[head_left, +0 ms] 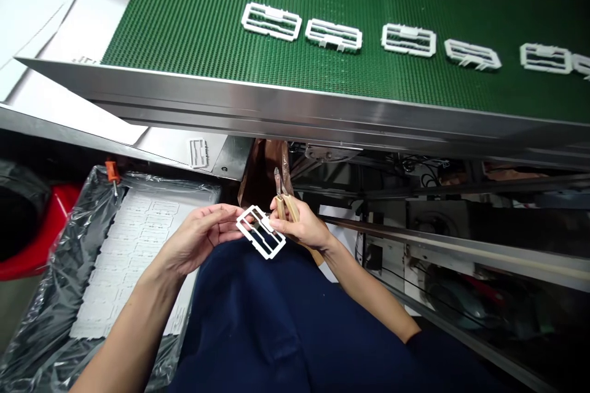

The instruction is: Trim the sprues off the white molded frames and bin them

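A white plastic frame (261, 232) is held between my two hands over my dark blue clothing. My right hand (299, 221) grips its upper right side with thumb and fingers and also holds cutting pliers (284, 199) with tan handles, their jaws pointing up. My left hand (203, 236) is at the frame's left end, palm up, fingers apart and reaching to or behind its edge; whether they grip it is hard to tell.
More white frames (271, 21) lie in a row on the green conveyor belt (207, 6) behind a metal rail. One frame (198, 153) rests on the left ledge. A plastic-lined box (55, 319) holds layered frames beside a red bin (37, 258).
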`<state>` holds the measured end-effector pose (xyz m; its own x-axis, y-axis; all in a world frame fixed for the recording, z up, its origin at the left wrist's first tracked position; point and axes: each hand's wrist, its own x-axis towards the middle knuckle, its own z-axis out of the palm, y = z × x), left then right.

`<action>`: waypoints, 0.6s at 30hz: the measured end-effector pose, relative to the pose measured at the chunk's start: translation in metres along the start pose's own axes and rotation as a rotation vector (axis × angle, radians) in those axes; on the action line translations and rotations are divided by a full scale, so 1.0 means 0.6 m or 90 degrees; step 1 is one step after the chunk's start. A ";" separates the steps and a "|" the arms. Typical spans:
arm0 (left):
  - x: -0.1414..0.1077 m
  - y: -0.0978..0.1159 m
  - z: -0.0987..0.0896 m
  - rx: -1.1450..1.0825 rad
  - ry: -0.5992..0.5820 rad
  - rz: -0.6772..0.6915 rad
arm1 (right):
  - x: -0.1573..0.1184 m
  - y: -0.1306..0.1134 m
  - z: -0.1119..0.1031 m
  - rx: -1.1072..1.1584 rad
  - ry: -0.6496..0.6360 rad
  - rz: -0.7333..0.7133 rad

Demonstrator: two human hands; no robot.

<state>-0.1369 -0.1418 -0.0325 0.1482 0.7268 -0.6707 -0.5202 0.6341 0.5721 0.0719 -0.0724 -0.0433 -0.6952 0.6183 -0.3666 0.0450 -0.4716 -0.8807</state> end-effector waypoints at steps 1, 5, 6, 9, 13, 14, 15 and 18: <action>0.000 0.001 -0.002 0.010 -0.005 -0.002 | 0.000 -0.001 0.000 -0.004 -0.001 0.001; 0.002 0.003 -0.010 0.058 -0.018 -0.012 | -0.001 -0.001 0.001 -0.021 0.000 0.006; 0.003 0.004 -0.010 0.072 -0.019 -0.013 | -0.001 -0.001 0.002 -0.026 -0.002 0.006; 0.006 0.008 -0.007 0.142 -0.016 0.000 | -0.002 -0.002 0.004 -0.043 -0.007 0.006; 0.007 0.012 0.002 0.302 -0.017 0.102 | -0.005 -0.002 0.004 -0.075 -0.013 0.012; 0.006 0.013 0.004 0.339 -0.020 0.137 | -0.006 -0.001 0.004 -0.081 -0.017 0.012; 0.005 0.014 0.006 0.367 -0.026 0.168 | -0.006 0.001 0.004 -0.087 -0.023 0.011; 0.001 0.014 0.010 0.381 -0.056 0.211 | -0.008 0.010 0.004 -0.086 -0.048 0.005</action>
<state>-0.1360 -0.1346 -0.0251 0.1417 0.9104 -0.3888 0.0007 0.3927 0.9197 0.0740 -0.0798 -0.0462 -0.7466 0.5634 -0.3539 0.1424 -0.3843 -0.9121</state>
